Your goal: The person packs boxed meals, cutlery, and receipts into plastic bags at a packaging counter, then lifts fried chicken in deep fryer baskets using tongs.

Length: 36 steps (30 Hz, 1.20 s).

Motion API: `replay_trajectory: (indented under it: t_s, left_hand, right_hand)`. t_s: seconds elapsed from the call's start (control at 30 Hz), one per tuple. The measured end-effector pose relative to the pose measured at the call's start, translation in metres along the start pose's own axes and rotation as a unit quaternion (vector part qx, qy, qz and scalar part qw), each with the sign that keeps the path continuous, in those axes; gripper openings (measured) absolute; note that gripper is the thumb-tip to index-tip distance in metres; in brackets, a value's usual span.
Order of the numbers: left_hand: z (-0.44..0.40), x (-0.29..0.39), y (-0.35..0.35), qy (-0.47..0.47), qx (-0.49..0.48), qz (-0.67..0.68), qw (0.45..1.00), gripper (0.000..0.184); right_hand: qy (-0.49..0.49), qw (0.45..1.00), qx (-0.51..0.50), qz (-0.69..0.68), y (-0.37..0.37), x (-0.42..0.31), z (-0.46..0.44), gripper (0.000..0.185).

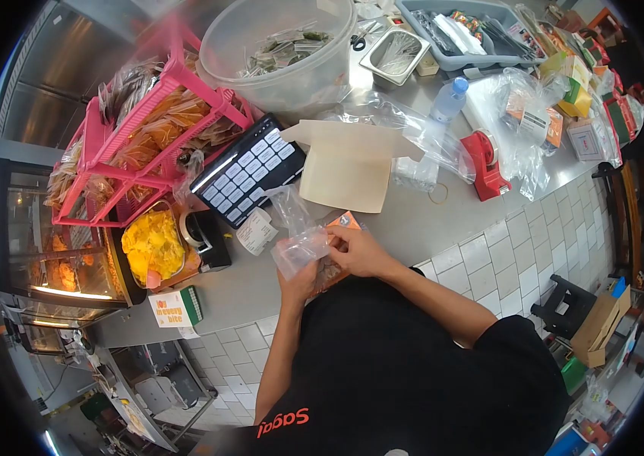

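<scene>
the left hand (298, 278) is closed on a clear plastic bag (296, 251) near the counter's (428, 220) edge — the right hand (358, 251), fingers curled, meets the bag's side, grip unclear — below an open carton (343, 178).

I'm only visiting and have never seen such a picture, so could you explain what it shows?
There is no robot here: these are a person's bare hands. The single picture comes from a camera worn on that person's head, looking forward and down, with a wide, curved view.

The left hand holds a clear plastic bag, and the right hand pinches at its edge.

On the metal counter are an open carton, a black keypad with white keys, a paper slip, a red tape dispenser and a large clear tub.
</scene>
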<state>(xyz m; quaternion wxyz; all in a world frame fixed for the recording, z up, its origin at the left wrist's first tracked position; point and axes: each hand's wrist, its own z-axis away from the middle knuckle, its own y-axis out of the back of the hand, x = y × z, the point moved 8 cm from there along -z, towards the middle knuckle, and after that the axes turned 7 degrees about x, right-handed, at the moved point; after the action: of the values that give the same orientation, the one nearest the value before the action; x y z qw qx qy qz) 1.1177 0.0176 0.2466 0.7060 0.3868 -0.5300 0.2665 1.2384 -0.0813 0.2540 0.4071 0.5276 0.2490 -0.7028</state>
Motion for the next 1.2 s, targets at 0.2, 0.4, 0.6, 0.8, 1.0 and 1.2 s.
replay_trajectory:
  t_s: [0.2, 0.4, 0.6, 0.8, 1.0, 1.2]
  left_hand:
    - [0.001, 0.008, 0.007, -0.034, 0.030, -0.037, 0.998, 0.040]
    - [-0.003, 0.020, -0.008, -0.085, -0.046, -0.109, 0.989, 0.036]
    - [-0.007, 0.006, -0.001, 0.003, -0.037, -0.013, 0.999, 0.029]
    - [-0.005, -0.002, -0.007, 0.106, -0.046, 0.067, 0.991, 0.033]
    - [-0.006, -0.009, -0.008, 0.139, -0.070, 0.108, 0.982, 0.044]
    - [-0.005, -0.004, -0.011, 0.140, -0.068, 0.143, 0.977, 0.046]
  right_hand:
    - [0.030, 0.999, -0.018, 0.023, -0.009, 0.001, -0.005, 0.019]
    - [0.190, 0.973, 0.028, 0.129, 0.004, -0.002, -0.001, 0.022]
    - [0.008, 0.996, 0.052, -0.072, -0.005, 0.023, -0.004, 0.030]
    - [0.001, 0.982, 0.100, -0.158, 0.001, 0.014, 0.007, 0.038]
    - [-0.010, 0.994, 0.094, -0.054, -0.003, 0.027, 0.006, 0.029]
    - [-0.025, 0.996, 0.086, -0.012, -0.002, 0.011, 0.016, 0.023]
